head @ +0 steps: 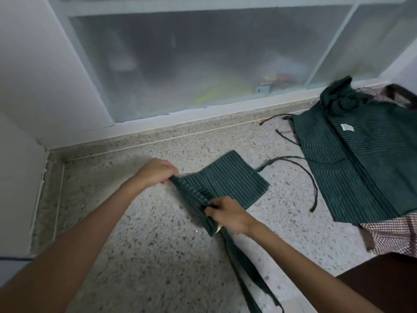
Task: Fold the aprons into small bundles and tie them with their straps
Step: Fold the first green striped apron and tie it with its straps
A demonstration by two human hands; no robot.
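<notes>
Lying folded on the speckled terrazzo floor [158, 256], the dark green white-striped apron [228, 177] sits between and just beyond both hands. The left hand [155, 171] pinches its upper-left corner with curled fingers, while the right hand [228, 213] grips the bunched lower edge, both touching the cloth. Its thin green straps [243, 281] trail toward the person below the right hand. A second green striped apron [361, 168] lies spread out to the right, apart from the hands, overlapping a red checked cloth [392, 233], below a frosted glass cabinet [203, 59].
</notes>
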